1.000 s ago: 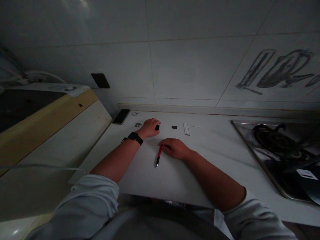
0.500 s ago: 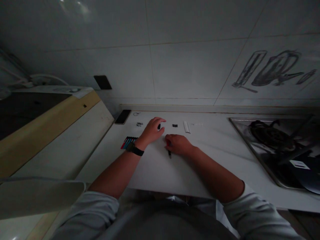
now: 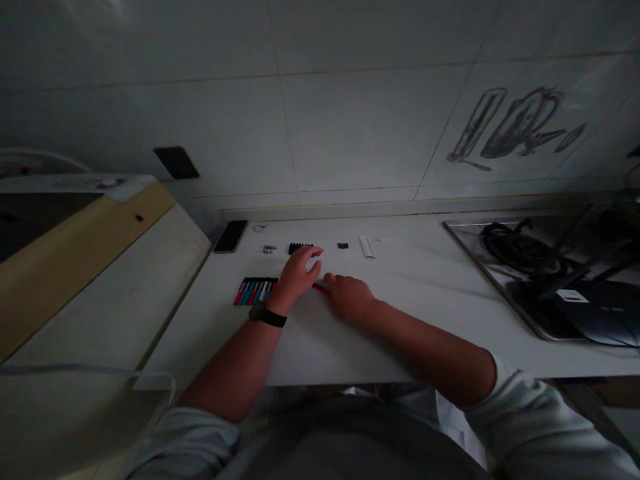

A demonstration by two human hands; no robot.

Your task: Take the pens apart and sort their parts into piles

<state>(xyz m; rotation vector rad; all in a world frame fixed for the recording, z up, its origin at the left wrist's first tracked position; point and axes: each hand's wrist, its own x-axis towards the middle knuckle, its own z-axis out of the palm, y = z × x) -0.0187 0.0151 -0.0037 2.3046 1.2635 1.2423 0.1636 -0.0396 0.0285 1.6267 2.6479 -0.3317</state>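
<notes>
My right hand (image 3: 350,295) rests on the white counter (image 3: 400,313), fingers closed around a red pen (image 3: 320,288) whose end pokes out to the left. My left hand (image 3: 296,275), with a black watch on the wrist, hovers just left of it, fingers loosely apart, fingertips close to the pen's end. A row of red, blue and white pen barrels (image 3: 255,291) lies left of my left hand. Behind my hands sit a row of small black parts (image 3: 300,247), tiny metal springs (image 3: 269,249), another small black cluster (image 3: 343,246) and white tubes (image 3: 366,245).
A dark phone (image 3: 230,236) lies at the counter's back left corner. A gas hob (image 3: 540,267) fills the right side. A yellow-edged appliance (image 3: 100,233) stands to the left. Tiled wall runs behind the counter.
My left hand drew back from the black parts toward the pen. My right hand turned the pen from pointing at me to pointing left. The view shifted, showing the coloured barrels.
</notes>
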